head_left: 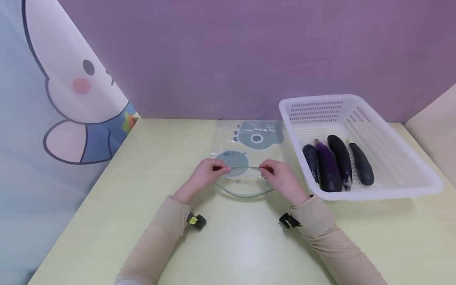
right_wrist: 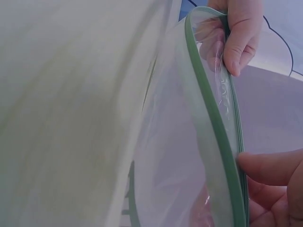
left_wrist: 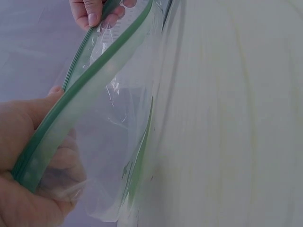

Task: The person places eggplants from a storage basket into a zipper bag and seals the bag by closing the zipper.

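Note:
A clear zip bag (head_left: 246,194) with a green zip edge and a printed cartoon creature lies on the table, its mouth toward the person. My left hand (head_left: 213,174) pinches the far lip of the mouth at its left part. At the right part of the same lip, my right hand (head_left: 279,178) pinches between thumb and fingers. The near lip bows away toward the person, so the mouth gapes. In the left wrist view the zip bag (left_wrist: 94,71) shows its two green strips apart; the right wrist view shows the same gap in the zip bag (right_wrist: 213,113).
A white plastic basket (head_left: 409,158) stands at the right, close to my right hand. Inside lie several dark eggplants (head_left: 327,166). The pale yellow table (head_left: 231,245) ends at a purple wall (head_left: 228,59). A cartoon-printed cloth (head_left: 82,111) hangs at the left.

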### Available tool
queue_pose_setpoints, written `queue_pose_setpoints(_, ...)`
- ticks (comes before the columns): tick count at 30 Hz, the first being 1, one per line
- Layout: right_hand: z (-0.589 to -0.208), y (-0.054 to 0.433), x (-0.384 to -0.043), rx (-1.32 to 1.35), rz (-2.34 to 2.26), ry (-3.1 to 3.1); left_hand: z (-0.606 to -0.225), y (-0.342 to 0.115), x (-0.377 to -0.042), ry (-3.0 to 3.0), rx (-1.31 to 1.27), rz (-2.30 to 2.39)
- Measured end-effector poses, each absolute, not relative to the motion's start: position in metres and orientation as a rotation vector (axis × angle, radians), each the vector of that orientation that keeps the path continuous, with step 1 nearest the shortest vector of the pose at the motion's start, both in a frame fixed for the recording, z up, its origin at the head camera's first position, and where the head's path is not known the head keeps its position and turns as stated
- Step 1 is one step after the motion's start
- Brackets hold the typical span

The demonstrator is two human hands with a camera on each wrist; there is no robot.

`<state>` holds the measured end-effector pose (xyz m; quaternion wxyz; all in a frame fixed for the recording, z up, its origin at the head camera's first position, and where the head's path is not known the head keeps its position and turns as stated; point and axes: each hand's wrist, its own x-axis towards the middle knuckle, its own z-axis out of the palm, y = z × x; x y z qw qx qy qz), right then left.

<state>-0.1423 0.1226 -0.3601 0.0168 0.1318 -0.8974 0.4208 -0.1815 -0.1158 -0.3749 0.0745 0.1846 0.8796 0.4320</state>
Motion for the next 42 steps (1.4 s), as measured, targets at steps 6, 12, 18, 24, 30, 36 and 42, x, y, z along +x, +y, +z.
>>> queue_pose_setpoints(6, -0.3601, 0.121, -0.1416, 0.443, 1.28, -2.788, -0.3751, -0.118, -0.1797, 2.632, 0.546, 1.311)
queue_pose_setpoints(12, -0.361, 0.1219, -0.1413, 0.448, 1.264, -2.805, -0.3746, -0.1173, -0.1795, 2.635, 0.546, 1.297)
queue_pose_setpoints(18, -0.3611, 0.1213, -0.1403, 0.447, 1.253, -2.828, -0.3745, -0.1178, -0.179, 2.639, 0.529, 1.277)
queue_pose_setpoints(24, -0.3611, 0.1201, -0.1396, 0.429, 1.274, -2.831, -0.3742, -0.1181, -0.1788, 2.631, 0.513, 1.288)
queue_pose_setpoints(30, -0.3599, 0.1194, -0.1403, 0.446, 1.268, -2.816, -0.3753, -0.1191, -0.1802, 2.645, 0.516, 1.296)
queue_pose_setpoints(36, -0.3567, 0.1212, -0.1402, 0.479, 1.264, -2.774, -0.3749, -0.1193, -0.1799, 2.628, 0.494, 1.312)
queue_pose_setpoints(42, -0.3543, 0.1226, -0.139, 0.489, 1.257, -2.767, -0.3773, -0.1193, -0.1827, 2.63, 0.501, 1.317)
